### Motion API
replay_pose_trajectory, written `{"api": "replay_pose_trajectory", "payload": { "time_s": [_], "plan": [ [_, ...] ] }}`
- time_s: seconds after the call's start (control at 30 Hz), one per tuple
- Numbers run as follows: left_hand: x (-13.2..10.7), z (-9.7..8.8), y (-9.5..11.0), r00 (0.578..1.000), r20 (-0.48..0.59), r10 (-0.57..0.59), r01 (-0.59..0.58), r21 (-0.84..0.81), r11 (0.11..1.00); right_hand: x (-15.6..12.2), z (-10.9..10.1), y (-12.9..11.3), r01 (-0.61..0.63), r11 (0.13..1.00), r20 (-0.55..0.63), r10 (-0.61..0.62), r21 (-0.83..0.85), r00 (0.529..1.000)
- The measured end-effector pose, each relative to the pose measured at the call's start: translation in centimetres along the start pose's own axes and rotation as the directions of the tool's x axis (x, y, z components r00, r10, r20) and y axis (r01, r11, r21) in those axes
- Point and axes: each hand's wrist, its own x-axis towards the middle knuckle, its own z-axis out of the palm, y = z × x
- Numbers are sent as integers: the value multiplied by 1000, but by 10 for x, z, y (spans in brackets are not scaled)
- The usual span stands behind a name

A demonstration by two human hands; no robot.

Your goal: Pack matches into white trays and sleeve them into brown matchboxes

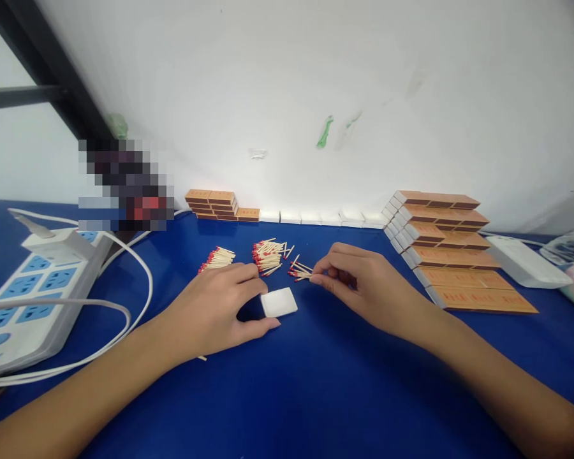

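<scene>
While the small white tray (pixel 280 301) lies near the middle of the blue worktop (pixel 287 395), the left hand (pixel 220 303) curves around it from 9 o'clock, its thumb and fingers spread apart; whether they press on it, I cannot tell. At 1 o'clock from the tray, the right hand (pixel 358 277) has its thumb and forefinger pinching a small bunch of matches (pixel 300 273). I judge the work to be only partly done: loose matches remain in the middle heap (pixel 268 256) at 11 o'clock and the left heap (pixel 217 258) at 10. Against the wall, at 1 o'clock, stands a row of white trays (pixel 290 218) without orange covers; their contents cannot be seen. Orange matchboxes stand together, in a small stack (pixel 215 204) at 11 o'clock and a large stepped stack (pixel 463 258) toward 3, contents hidden too.
</scene>
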Motion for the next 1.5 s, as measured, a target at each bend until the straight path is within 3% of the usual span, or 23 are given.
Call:
{"api": "replay_pose_trajectory", "payload": {
  "time_s": [0.3,0.57,0.7,0.83,1.0,1.5],
  "plan": [
    [-1,1,3,995,-57,84,-87,-48,995,-8,16,-25,104,993,87,-109,59,990],
    [-1,0,4,992,-63,107,-111,-52,992,-10,18,-28,81,990,140,-98,119,985],
    [-1,-1,4,994,-38,103,-105,-66,992,-6,13,-20,46,990,88,-58,135,994],
    [-2,-1,3,994,-27,103,-105,-60,993,-1,13,0,31,999,15,-31,14,999],
    [-1,-1,5,994,-34,106,-108,-45,993,0,18,15,-2,1000,43,3,-25,999],
    [-2,-1,3,994,-22,105,-106,-37,994,2,17,19,-36,999,82,39,-41,996]
  ]
}}
